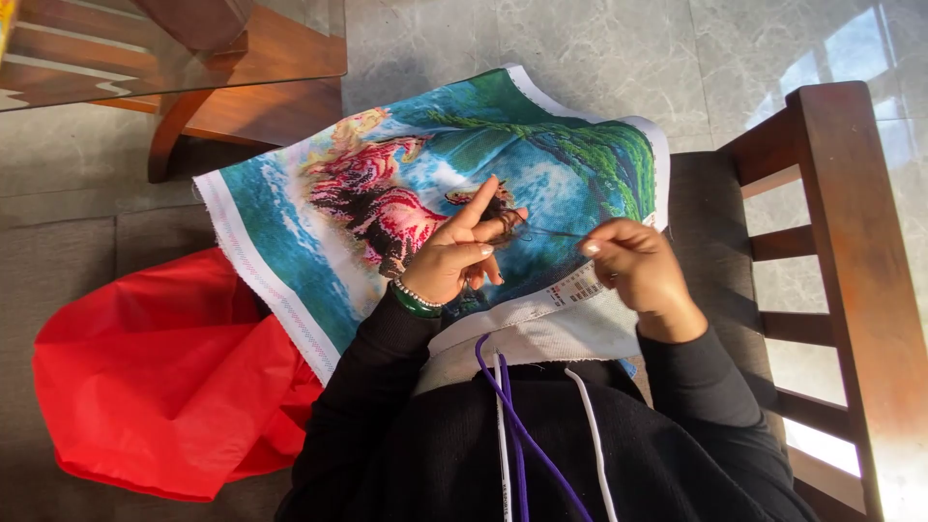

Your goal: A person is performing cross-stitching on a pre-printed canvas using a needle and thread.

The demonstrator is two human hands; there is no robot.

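Observation:
A printed embroidery canvas [319, 208] with blue, green and pink picture areas lies across my lap. My left hand [456, 253] rests on its middle, fingers pinching a small bunch of dark thread [503, 215], with the index finger raised. A thin dark strand [556, 232] runs from there to my right hand [638, 266], which pinches its end, probably a needle, over the canvas's white right border. A green and beaded bracelet [414, 300] sits on my left wrist.
A red plastic bag [164, 377] lies on the grey seat to my left. A wooden armrest [851, 251] with slats stands on the right. A glass-topped wooden table [174, 58] is at the far left, over a grey tiled floor [599, 48]. Purple and white cords [522, 425] hang down my black top.

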